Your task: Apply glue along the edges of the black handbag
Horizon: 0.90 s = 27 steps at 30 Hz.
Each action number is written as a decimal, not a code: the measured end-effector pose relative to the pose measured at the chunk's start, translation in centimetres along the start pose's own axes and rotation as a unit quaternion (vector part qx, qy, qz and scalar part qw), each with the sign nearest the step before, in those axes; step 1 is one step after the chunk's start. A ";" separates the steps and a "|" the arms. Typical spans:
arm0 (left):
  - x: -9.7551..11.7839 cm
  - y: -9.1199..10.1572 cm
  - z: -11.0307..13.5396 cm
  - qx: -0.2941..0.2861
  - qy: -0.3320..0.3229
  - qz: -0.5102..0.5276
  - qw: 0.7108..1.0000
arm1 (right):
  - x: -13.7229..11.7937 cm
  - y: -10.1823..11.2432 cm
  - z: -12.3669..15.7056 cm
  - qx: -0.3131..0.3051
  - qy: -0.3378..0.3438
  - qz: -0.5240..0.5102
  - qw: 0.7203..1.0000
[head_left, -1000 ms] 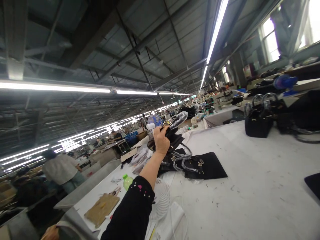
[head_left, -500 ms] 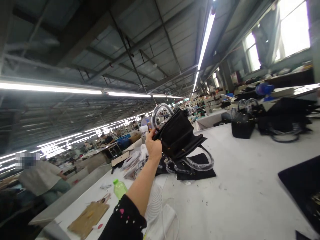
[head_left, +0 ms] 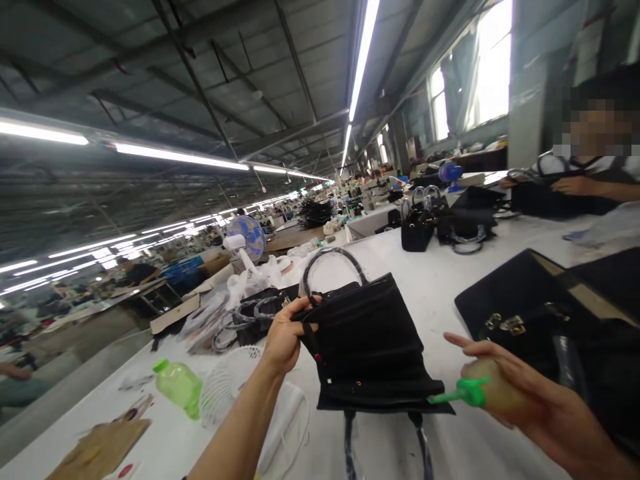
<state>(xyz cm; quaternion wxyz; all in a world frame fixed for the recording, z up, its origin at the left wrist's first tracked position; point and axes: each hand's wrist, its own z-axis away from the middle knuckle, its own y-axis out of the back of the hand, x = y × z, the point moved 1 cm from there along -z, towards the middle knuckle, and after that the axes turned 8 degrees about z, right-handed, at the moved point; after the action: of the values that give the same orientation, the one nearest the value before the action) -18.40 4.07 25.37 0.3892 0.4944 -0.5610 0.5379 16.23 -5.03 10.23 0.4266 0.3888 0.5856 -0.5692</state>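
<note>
My left hand is closed on the edge of a black handbag, holding it up over the white table. The bag's looped handle sticks up behind my fingers. My right hand comes in from the lower right, gripping a small yellowish squeeze bottle with a green nozzle that points at the bag's lower edge. The index finger is stretched out above the bottle.
A green plastic bottle and a small white fan lie left of my arm. More black bags lie at right and stand farther back. A blue desk fan stands behind. Another person sits at far right.
My left hand lifted the black bag from the pile and brought it nearer and lower. The view swung right, and my right hand with the bottle came into view.
</note>
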 end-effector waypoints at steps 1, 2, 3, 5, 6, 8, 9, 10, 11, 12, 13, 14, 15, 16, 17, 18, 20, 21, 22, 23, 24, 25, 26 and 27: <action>-0.2 0.0 0.2 -0.002 0.007 0.003 1.000 | -0.5 -0.7 -0.4 -0.020 -0.011 -0.017 1.000; -0.4 0.0 0.4 -0.003 0.014 0.008 1.000 | -0.8 -1.2 -0.7 -0.041 -0.021 -0.020 0.999; -0.6 0.0 0.5 -0.006 0.023 0.013 1.000 | -0.8 -1.7 -0.9 -0.058 -0.030 -0.017 0.998; -0.8 0.0 0.8 -0.015 0.033 0.024 0.999 | -0.6 -2.3 -1.4 -0.081 -0.041 0.003 0.996; -0.9 0.1 0.8 -0.019 0.034 0.029 0.999 | -0.4 -2.4 -1.6 -0.088 -0.043 0.019 0.995; -0.9 0.4 0.9 -0.024 0.028 0.036 0.999 | -0.2 -2.6 -2.2 -0.093 -0.041 0.052 0.993; -0.9 0.6 0.9 -0.027 0.026 0.037 0.999 | -0.2 -2.6 -2.6 -0.100 -0.040 0.067 0.992; -0.9 0.7 0.9 -0.032 0.026 0.037 0.998 | -0.3 -2.6 -3.0 -0.114 -0.038 0.081 0.989; -0.9 0.9 0.9 -0.037 0.029 0.037 0.998 | -0.5 -2.6 -3.4 -0.132 -0.035 0.095 0.986; -1.0 1.0 1.0 -0.043 0.034 0.037 0.998 | -0.6 -2.6 -3.7 -0.153 -0.028 0.108 0.982; -1.0 1.2 1.0 -0.048 0.038 0.039 0.997 | -0.8 -2.5 -3.9 -0.173 -0.018 0.118 0.978; -1.0 1.3 1.0 -0.050 0.043 0.043 0.997 | -0.8 -2.4 -4.0 -0.189 -0.008 0.121 0.975; -1.0 1.5 1.0 -0.050 0.045 0.048 0.997 | -0.8 -2.2 -4.0 -0.198 0.000 0.113 0.974; -1.1 1.6 1.1 -0.046 0.045 0.052 0.997 | -0.7 -2.0 -3.8 -0.200 0.003 0.093 0.975; -1.1 1.8 1.1 -0.041 0.044 0.056 0.997 | -0.5 -1.7 -3.6 -0.194 0.000 0.064 0.979; -1.1 2.0 1.1 -0.036 0.043 0.059 0.997 | -0.3 -1.4 -3.3 -0.184 -0.008 0.031 0.982; -1.1 2.3 1.1 -0.022 0.039 0.066 0.997 | 0.2 -0.8 -2.7 -0.150 -0.031 -0.026 0.988; -1.1 2.4 1.1 -0.016 0.037 0.069 0.997 | 0.3 -0.5 -2.5 -0.130 -0.042 -0.047 0.990; -1.0 2.4 1.0 -0.012 0.037 0.071 0.997 | 0.5 -0.3 -2.3 -0.111 -0.051 -0.063 0.991; -1.0 2.5 1.0 -0.009 0.037 0.073 0.997 | 0.5 -0.1 -2.2 -0.094 -0.057 -0.077 0.991; -1.0 2.5 1.0 -0.008 0.038 0.073 0.997 | 0.5 -0.1 -2.3 -0.081 -0.059 -0.089 0.991; -0.9 2.4 1.0 -0.009 0.039 0.074 0.996 | 0.4 0.0 -2.4 -0.074 -0.060 -0.098 0.991; -0.9 2.4 1.0 -0.011 0.040 0.075 0.996 | 0.4 -0.1 -2.5 -0.075 -0.060 -0.105 0.990; -0.9 2.4 1.0 -0.013 0.040 0.077 0.996 | 0.3 -0.2 -2.6 -0.086 -0.062 -0.110 0.988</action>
<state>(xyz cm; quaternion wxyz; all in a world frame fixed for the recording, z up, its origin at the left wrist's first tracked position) -20.44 3.06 23.90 0.3750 0.4234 -0.5881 0.5782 15.79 -2.42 9.96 0.4291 0.2478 0.6439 -0.5829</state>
